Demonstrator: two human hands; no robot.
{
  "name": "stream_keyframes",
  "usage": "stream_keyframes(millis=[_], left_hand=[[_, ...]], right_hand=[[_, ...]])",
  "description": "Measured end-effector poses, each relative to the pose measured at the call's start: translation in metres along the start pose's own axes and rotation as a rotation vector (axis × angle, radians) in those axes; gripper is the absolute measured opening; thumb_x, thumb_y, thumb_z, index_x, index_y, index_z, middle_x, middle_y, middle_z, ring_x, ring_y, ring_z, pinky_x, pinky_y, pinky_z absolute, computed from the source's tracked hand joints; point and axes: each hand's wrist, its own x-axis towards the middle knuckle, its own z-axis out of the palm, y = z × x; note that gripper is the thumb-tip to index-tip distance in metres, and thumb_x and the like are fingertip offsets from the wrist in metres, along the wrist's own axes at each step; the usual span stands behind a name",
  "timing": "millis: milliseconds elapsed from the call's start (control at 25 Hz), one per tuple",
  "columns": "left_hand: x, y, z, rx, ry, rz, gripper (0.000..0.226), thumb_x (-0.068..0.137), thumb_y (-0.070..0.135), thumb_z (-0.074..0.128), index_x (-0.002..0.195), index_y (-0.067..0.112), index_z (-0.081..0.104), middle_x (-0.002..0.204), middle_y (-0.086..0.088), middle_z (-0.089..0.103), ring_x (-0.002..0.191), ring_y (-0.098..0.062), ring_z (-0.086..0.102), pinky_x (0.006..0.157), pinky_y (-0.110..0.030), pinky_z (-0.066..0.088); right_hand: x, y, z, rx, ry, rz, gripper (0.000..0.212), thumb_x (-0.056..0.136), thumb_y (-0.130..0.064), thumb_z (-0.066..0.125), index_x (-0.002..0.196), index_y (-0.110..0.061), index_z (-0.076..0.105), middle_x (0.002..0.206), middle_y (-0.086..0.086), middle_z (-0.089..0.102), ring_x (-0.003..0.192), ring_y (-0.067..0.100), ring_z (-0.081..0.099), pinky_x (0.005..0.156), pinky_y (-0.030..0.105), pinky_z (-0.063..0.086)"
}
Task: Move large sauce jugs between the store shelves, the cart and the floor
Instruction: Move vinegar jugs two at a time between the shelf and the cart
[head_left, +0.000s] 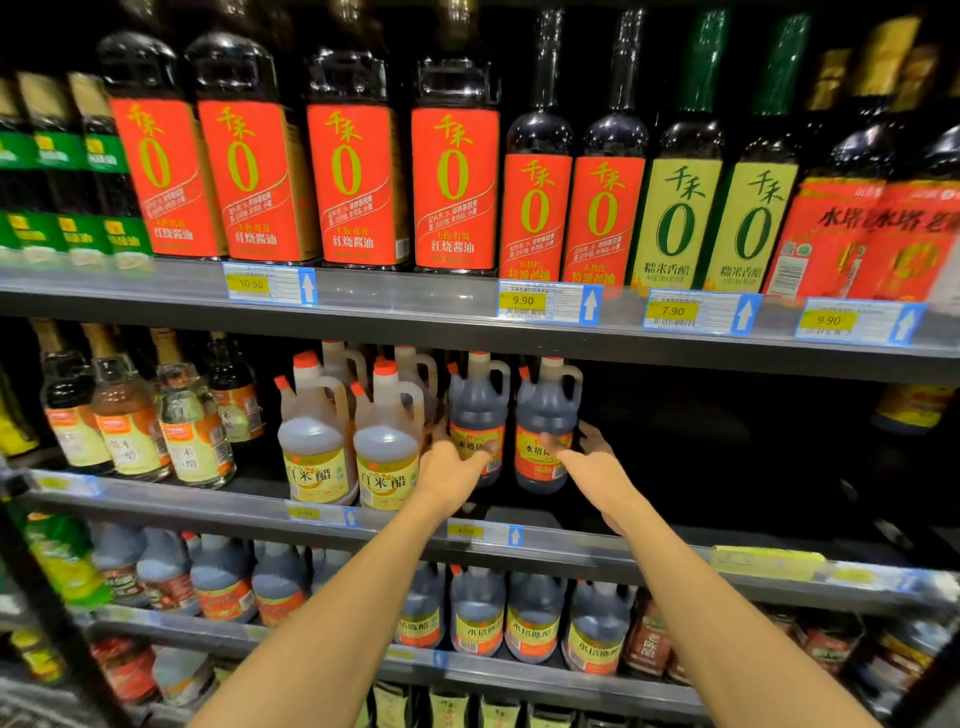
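Two dark sauce jugs with orange-red labels stand side by side on the middle shelf (597, 548). My left hand (454, 470) wraps the lower left side of the left dark jug (478, 410), thumb across its label. My right hand (589, 460) cups the lower right of the right dark jug (545, 410), thumb on the label, fingers behind it. Both jugs stand upright on the shelf. Two pale vinegar jugs (387, 441) with yellow labels stand just left of them.
The middle shelf is dark and bare to the right of the dark jugs. Tall soy bottles (452, 187) fill the shelf above. Smaller glass bottles (130, 415) stand at the left. More dark jugs (532, 618) line the shelf below.
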Motion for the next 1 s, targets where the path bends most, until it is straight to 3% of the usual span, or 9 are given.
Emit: stream_keyframes(millis=[240, 400, 520, 640, 760, 1000], left_hand=[[-0.055, 0.008, -0.033, 0.151, -0.199, 0.199, 0.056, 0.097, 0.045, 0.063, 0.139, 0.012, 0.045, 0.134, -0.002, 0.056, 0.126, -0.024, 0.053, 0.093, -0.029, 0.041], [-0.095, -0.008, -0.076, 0.274, -0.259, 0.289, 0.07, 0.101, 0.041, 0.058, 0.156, 0.009, 0.029, 0.159, -0.009, 0.036, 0.145, -0.027, 0.036, 0.113, -0.035, 0.034], [-0.126, -0.042, -0.121, 0.35, -0.284, 0.283, 0.079, 0.101, 0.05, 0.053, 0.16, 0.011, 0.018, 0.167, -0.007, 0.021, 0.153, -0.026, 0.024, 0.121, -0.04, 0.027], [-0.157, -0.086, -0.176, 0.606, -0.166, 0.34, 0.075, 0.1, 0.058, 0.045, 0.156, 0.011, 0.028, 0.162, -0.011, 0.031, 0.151, -0.031, 0.025, 0.119, -0.046, 0.026], [-0.191, -0.129, -0.245, 0.816, -0.118, 0.231, 0.085, 0.1, 0.068, 0.029, 0.162, 0.011, 0.014, 0.17, -0.006, 0.009, 0.158, -0.026, 0.002, 0.125, -0.052, 0.007], [-0.258, -0.21, -0.353, 0.897, -0.014, -0.038, 0.085, 0.1, 0.07, 0.015, 0.163, 0.014, 0.007, 0.171, -0.004, 0.0, 0.158, -0.025, -0.004, 0.126, -0.05, 0.002]], right_hand=[[-0.065, -0.02, -0.007, -0.292, -0.012, -0.1, 0.083, 0.094, -0.047, 0.068, 0.158, -0.01, 0.029, 0.159, 0.01, 0.041, 0.144, 0.028, 0.042, 0.106, 0.033, 0.037], [-0.118, -0.033, 0.003, -0.393, -0.041, -0.161, 0.066, 0.097, -0.042, 0.065, 0.151, -0.014, 0.04, 0.151, 0.007, 0.051, 0.132, 0.023, 0.05, 0.094, 0.025, 0.035], [-0.156, -0.037, 0.022, -0.52, -0.107, -0.221, 0.071, 0.098, -0.043, 0.063, 0.156, -0.014, 0.034, 0.158, 0.004, 0.042, 0.143, 0.024, 0.042, 0.107, 0.029, 0.035], [-0.188, -0.036, 0.052, -0.675, -0.142, -0.234, 0.086, 0.097, -0.053, 0.061, 0.161, -0.013, 0.021, 0.168, 0.008, 0.023, 0.154, 0.027, 0.023, 0.123, 0.042, 0.026], [-0.214, -0.038, 0.101, -0.797, -0.21, -0.264, 0.093, 0.094, -0.064, 0.056, 0.163, -0.014, 0.017, 0.171, 0.009, 0.012, 0.158, 0.025, 0.008, 0.126, 0.047, 0.02], [-0.241, -0.057, 0.239, -0.919, -0.455, -0.465, 0.103, 0.087, -0.072, 0.055, 0.162, -0.011, 0.018, 0.17, 0.014, 0.015, 0.156, 0.029, 0.017, 0.126, 0.043, 0.019]])
